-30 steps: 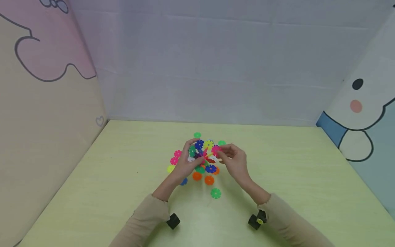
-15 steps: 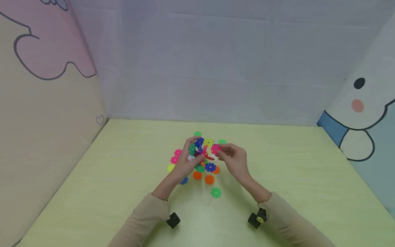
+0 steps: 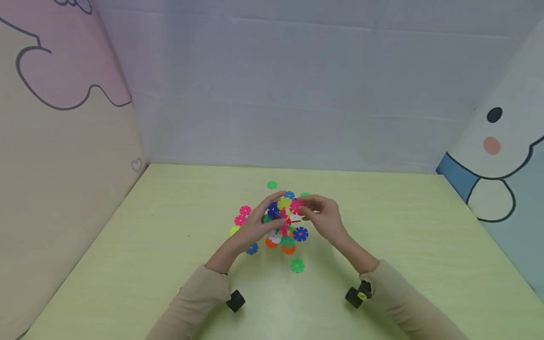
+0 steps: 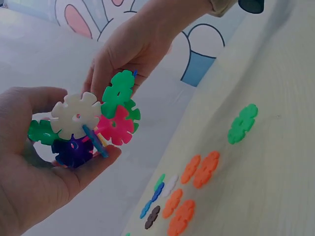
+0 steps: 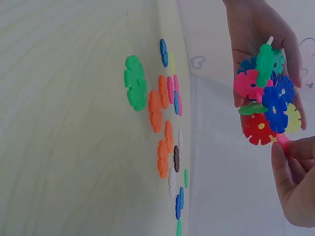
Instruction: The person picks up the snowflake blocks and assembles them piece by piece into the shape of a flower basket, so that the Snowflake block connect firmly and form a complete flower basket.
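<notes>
My left hand (image 3: 255, 229) holds a ball-like cluster of interlocked plastic snowflake discs (image 4: 76, 116), its fingers and thumb curled round the left side. The discs are green, white, blue, pink, red and yellow, and they slot together at different angles. At the cluster's right side my right hand (image 3: 325, 218) pinches a pink snowflake disc (image 3: 295, 206) between thumb and fingers. In the right wrist view that pink disc (image 5: 282, 141) meets the cluster near a yellow one; whether it is slotted in cannot be seen. Both hands are raised above the table.
Loose discs lie flat on the pale table (image 3: 148, 264) below and around the hands. A green disc (image 3: 297, 265) lies nearest the body, orange discs (image 4: 206, 169) behind it, and pink discs (image 3: 242, 215) to the left. A pale cloth wall (image 3: 297, 94) rises behind the table.
The cluster has turned in my left hand and shifted slightly right, with the yellow disc now beside the pink one. My right hand keeps its pinch on the pink disc.
</notes>
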Available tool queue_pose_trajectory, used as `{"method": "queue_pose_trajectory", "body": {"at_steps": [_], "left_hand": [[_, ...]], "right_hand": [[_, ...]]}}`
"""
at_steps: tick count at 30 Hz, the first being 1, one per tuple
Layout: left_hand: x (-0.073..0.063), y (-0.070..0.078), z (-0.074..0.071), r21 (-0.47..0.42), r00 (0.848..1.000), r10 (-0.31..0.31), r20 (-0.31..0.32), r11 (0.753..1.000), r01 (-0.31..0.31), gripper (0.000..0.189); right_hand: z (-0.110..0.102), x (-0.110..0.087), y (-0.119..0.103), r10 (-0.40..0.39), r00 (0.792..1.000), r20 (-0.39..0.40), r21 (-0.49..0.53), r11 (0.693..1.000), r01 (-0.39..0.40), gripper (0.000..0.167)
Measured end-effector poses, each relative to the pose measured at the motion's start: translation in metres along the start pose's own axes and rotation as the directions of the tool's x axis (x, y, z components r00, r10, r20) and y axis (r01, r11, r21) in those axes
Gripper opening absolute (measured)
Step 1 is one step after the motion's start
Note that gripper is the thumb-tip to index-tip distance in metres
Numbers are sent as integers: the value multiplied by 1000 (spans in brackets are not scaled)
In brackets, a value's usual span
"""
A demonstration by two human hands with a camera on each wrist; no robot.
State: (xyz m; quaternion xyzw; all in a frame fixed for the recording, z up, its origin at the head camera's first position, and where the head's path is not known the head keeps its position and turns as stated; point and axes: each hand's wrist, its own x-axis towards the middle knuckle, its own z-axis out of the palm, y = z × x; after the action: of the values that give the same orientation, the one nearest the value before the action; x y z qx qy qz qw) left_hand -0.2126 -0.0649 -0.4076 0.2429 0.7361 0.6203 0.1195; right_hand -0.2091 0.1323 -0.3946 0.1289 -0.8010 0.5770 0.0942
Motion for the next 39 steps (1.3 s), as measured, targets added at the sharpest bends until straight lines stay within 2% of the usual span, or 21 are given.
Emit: {"method": "queue_pose_trajectory", "body": {"at_steps": [5, 9, 12, 15, 17, 22, 29, 35, 37, 39], "left_hand": [[-2, -8, -6, -10, 999, -33, 1, 999, 33, 50], [-6, -13, -19, -8, 996, -76, -53, 997, 75, 48], [-8, -16, -32, 6, 992, -90, -87, 996, 91, 48], [-9, -18, -42, 18, 991, -89, -95, 996, 91, 49], [-10, -18, -47, 30, 992, -92, -86, 995, 94, 49], [-10, -18, -50, 38, 994, -97, -59, 994, 99, 49], [-10, -18, -50, 11, 994, -98, -51, 995, 98, 49], [-8, -18, -45, -4, 991, -115, -63, 993, 115, 50], [-7, -16, -42, -11, 991, -112, -66, 994, 112, 50], [-6, -15, -39, -24, 992, -102, -70, 995, 101, 49]], "right_hand": [[0, 2, 5, -39, 994, 101, -34, 999, 42, 22], [-6, 4, 14, 43, 980, 195, -68, 997, -30, 25], [-12, 5, 27, 93, 944, 317, -184, 982, -35, 24], [-15, 9, 42, 87, 892, 444, -278, 959, 45, 24], [-15, 11, 48, 74, 864, 498, -294, 952, 88, 25], [-11, 14, 57, 123, 833, 539, -318, 946, 66, 27], [-4, 17, 56, 206, 813, 544, -410, 911, 43, 20], [-9, 17, 48, 167, 790, 590, -366, 927, 77, 18], [-11, 16, 43, 168, 801, 574, -353, 934, 58, 18], [-13, 15, 35, 154, 837, 524, -313, 950, 21, 18]]}}
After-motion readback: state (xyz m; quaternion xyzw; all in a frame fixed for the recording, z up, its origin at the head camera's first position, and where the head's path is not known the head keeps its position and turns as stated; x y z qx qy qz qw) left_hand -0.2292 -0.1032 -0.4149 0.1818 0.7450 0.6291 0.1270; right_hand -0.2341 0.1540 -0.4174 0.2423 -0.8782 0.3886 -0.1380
